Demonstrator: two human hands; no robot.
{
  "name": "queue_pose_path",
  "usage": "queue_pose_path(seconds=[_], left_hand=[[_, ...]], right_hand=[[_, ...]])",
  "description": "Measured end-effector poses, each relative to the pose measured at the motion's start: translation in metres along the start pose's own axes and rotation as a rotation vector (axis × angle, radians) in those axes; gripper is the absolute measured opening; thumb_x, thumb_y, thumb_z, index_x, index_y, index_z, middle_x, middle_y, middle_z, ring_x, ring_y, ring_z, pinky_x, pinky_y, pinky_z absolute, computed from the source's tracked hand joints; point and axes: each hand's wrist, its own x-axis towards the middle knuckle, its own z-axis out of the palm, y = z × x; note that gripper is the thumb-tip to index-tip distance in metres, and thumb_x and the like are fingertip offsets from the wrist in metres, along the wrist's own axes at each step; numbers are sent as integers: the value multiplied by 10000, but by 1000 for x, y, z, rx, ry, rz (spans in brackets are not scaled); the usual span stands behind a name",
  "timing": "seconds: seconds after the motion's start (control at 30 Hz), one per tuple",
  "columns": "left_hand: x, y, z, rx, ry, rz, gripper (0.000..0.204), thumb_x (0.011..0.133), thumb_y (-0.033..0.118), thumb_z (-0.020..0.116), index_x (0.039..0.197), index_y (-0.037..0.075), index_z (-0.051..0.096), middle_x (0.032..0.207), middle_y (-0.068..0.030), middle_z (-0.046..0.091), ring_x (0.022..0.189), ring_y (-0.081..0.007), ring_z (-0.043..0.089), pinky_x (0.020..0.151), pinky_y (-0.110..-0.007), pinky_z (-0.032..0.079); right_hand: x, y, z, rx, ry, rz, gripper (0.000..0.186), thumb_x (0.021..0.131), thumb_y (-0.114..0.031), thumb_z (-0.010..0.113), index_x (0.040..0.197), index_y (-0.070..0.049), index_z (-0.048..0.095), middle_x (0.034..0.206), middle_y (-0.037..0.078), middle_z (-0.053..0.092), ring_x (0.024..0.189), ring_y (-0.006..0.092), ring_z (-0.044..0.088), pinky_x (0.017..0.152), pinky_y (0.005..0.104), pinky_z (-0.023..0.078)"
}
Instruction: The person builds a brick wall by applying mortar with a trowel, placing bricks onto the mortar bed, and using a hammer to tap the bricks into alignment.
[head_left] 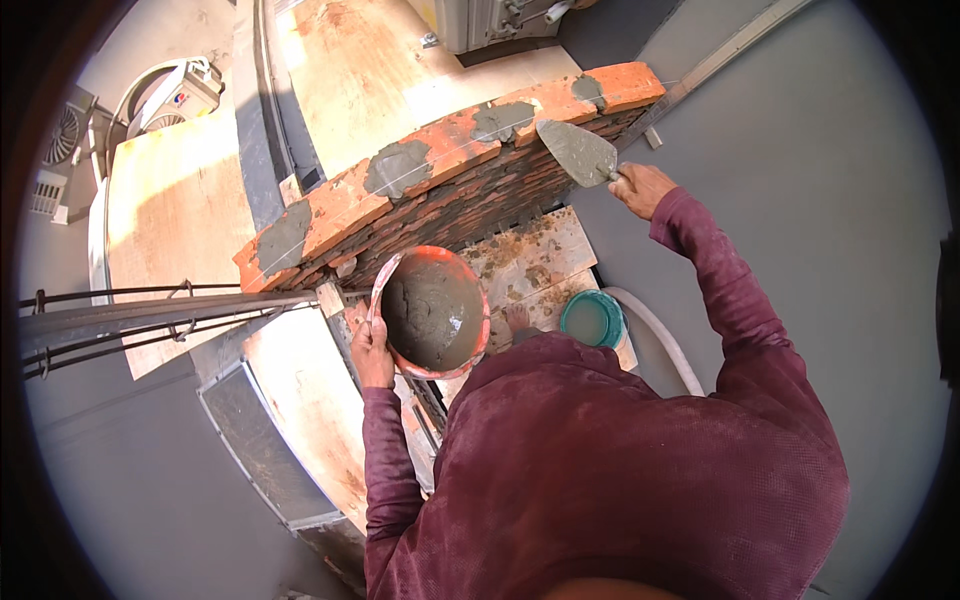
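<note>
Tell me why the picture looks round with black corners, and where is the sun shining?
Head view: the fisheye lens bends straight edges, so the brick wall curves and the rim goes black. Sunlight is bright on the wooden boards and brick tops. The right hand with the trowel and the left hand on the mortar pan look sharp.

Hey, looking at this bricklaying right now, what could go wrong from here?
Mortar may slide off the loaded trowel, held in the right hand beside the brick wall, before it reaches the bricks. The mortar pan, gripped only at its rim by the left hand, looks tilted and could spill or slip.
</note>
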Motion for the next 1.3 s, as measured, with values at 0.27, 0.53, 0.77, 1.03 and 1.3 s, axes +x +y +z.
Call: queue_pose_path(seconds=[0.27,0.53,0.77,1.03,1.3], left_hand=[[8,91,1,156,-204,92,403,967,308,541,717,2,463,646,-7,378,631,-108,354,575,-282,332],[2,112,10,171,-157,261,389,974,253,553,650,88,415,632,73,333,600,-44,295,528,-235,252],[-5,90,15,-26,-125,186,345,990,232,529,685,102,428,681,95,341,632,-34,274,548,-222,235],[-8,40,17,-246,-39,-9,256,1005,244,506,964,32,644,824,69,559,728,-18,453,669,-190,387],[-21,17,34,-109,152,-56,282,1010,236,492,781,92,568,697,103,415,628,-20,315,559,-197,267]], right_hand=[[-55,-140,89,-373,-270,-565,243,801,-162,608,983,-3,609,875,187,655,833,346,659,724,435,533],[-60,-175,118,-70,-451,-630,317,789,-220,646,1002,15,639,879,197,663,876,380,645,793,442,515],[-48,-135,156,425,-711,-498,432,777,-207,703,1148,-2,622,661,101,629,579,227,612,539,343,473],[-27,-61,68,602,-801,-385,389,802,-172,713,1156,-28,638,610,4,572,491,67,507,437,248,395],[34,-11,-129,141,-191,-557,442,724,-214,700,1099,12,636,925,165,658,851,275,624,770,369,479]])
